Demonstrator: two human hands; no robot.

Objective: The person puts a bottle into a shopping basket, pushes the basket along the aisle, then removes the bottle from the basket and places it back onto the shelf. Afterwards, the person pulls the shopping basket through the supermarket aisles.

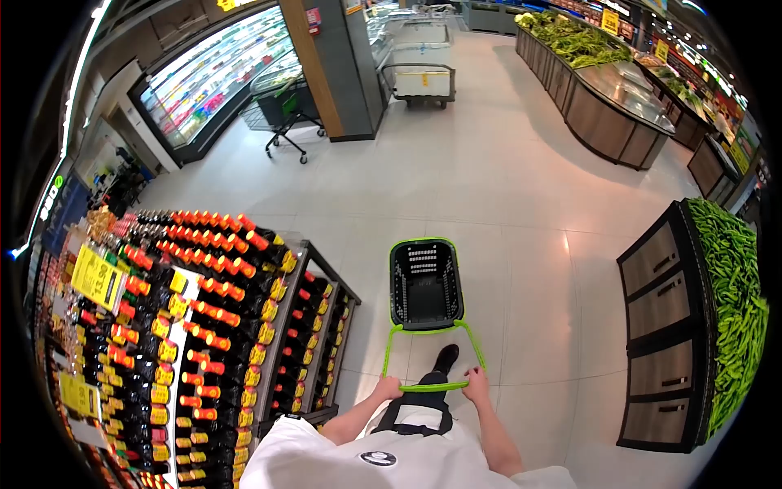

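A black shopping basket (425,285) with a green rim stands on the floor in front of me, and nothing shows inside it. Its green handle (434,387) reaches back toward my body. At the handle's left corner my left hand (388,387) is closed round it. My right hand (475,382) grips the right corner. One black shoe (445,359) shows between the handle's side bars, just behind the basket.
Left, a rack of red-capped dark bottles (220,326) stands close by. Right, a wooden stand holds green peppers (729,318). Farther off are a shopping cart (285,110), a grey pillar (346,65), a white trolley (422,81) and a leafy vegetable counter (578,45).
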